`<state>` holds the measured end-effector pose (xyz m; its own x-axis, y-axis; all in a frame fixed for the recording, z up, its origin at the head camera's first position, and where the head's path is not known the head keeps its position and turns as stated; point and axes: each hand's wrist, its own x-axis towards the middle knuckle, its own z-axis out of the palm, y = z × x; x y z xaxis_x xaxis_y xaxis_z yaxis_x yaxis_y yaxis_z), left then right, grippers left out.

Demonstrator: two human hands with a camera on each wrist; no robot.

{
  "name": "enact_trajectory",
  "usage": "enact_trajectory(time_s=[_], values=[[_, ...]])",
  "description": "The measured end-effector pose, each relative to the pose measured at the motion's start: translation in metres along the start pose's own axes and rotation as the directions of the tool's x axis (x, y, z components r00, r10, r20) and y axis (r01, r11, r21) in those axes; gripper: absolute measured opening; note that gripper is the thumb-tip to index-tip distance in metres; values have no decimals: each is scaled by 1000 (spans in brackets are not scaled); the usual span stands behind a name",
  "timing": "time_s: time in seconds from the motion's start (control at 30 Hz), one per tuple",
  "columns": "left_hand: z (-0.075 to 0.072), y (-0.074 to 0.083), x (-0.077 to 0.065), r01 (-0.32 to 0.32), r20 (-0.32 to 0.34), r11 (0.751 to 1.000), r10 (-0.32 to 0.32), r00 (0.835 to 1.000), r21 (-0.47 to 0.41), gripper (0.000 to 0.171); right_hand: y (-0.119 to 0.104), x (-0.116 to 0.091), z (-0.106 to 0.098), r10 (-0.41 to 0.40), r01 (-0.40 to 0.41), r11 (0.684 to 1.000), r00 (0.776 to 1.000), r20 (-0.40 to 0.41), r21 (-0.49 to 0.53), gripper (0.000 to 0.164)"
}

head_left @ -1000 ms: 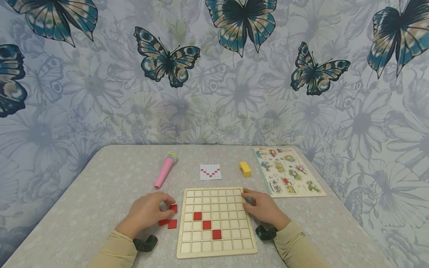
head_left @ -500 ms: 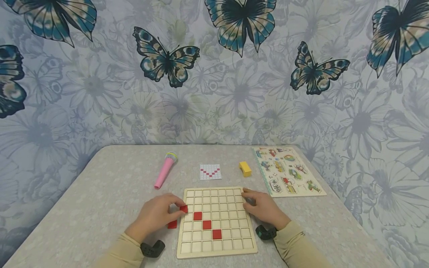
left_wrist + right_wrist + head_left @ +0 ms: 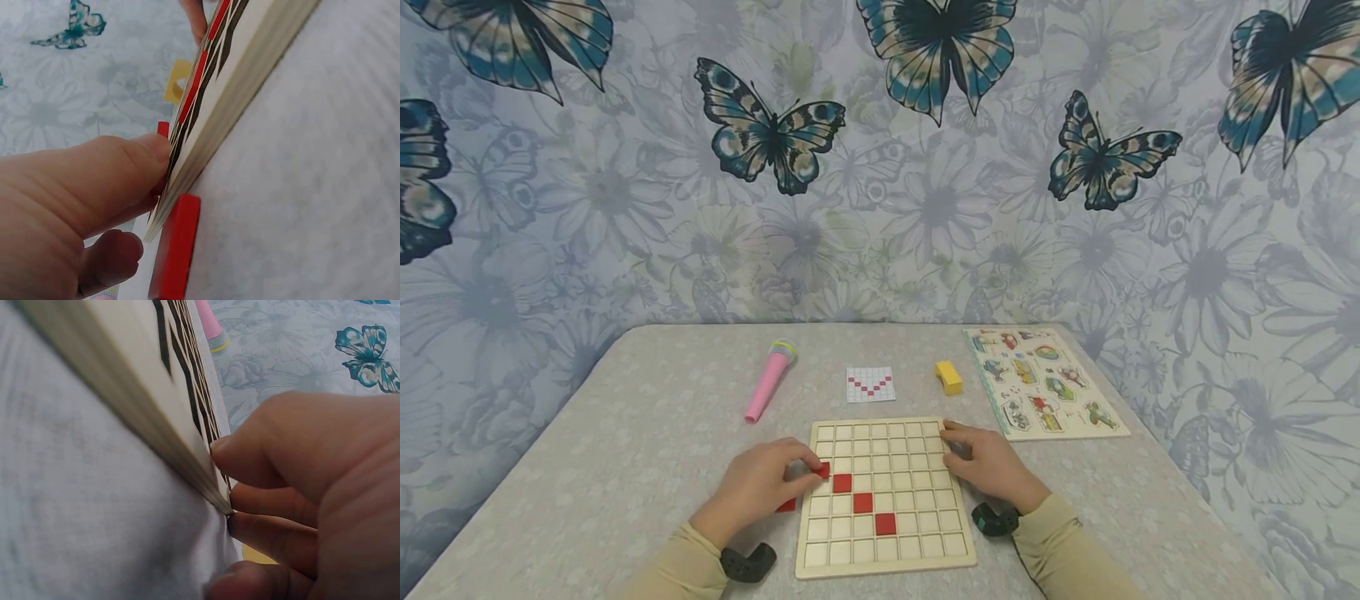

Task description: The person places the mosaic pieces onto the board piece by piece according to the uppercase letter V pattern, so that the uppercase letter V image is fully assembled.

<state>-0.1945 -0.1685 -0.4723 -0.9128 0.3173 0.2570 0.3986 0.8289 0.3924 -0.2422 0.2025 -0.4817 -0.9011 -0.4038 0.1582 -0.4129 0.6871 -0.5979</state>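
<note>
My left hand (image 3: 762,485) pinches a red square tile (image 3: 824,471) between thumb and fingers, over the left column of a wooden grid board (image 3: 917,500). In the left wrist view the tile's top edge (image 3: 163,128) shows above the thumb, the rest hidden behind it. Three red tiles (image 3: 862,503) lie in the board's cells in a diagonal line running down to the right. Another red tile (image 3: 178,250) lies on the table left of the board, partly covered by my hand in the head view. My right hand (image 3: 992,467) grips the board's right edge, thumb on top.
Behind the board lies a small card (image 3: 871,385) with a pink V pattern on a grid. A pink toy microphone (image 3: 767,387) is to its left, a yellow block (image 3: 949,378) to its right. A picture puzzle board (image 3: 1045,383) lies at the back right.
My left hand has moved right, carrying the red tile from the table beside the board to over its left column. The right hand has stayed on the edge.
</note>
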Motion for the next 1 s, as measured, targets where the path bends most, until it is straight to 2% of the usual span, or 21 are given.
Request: enact_trajectory(time_s=[0.3, 0.5, 0.77, 1.0], values=[[2, 3, 1, -15, -9, 1000, 15, 1000, 6, 13, -3, -1, -3, 15, -15, 1000, 1000, -1, 16, 40], [6, 2, 1, -38, -45, 999, 37, 998, -6, 14, -3, -1, -2, 20, -20, 1000, 1000, -4, 16, 40], [7, 2, 0, -31, -59, 999, 30, 998, -11, 13, -3, -1, -2, 13, -13, 1000, 1000, -2, -9, 40], [7, 1, 0, -11, -57, 1000, 11, 998, -10, 12, -3, -1, -4, -14, 14, 1000, 999, 52, 0, 43]])
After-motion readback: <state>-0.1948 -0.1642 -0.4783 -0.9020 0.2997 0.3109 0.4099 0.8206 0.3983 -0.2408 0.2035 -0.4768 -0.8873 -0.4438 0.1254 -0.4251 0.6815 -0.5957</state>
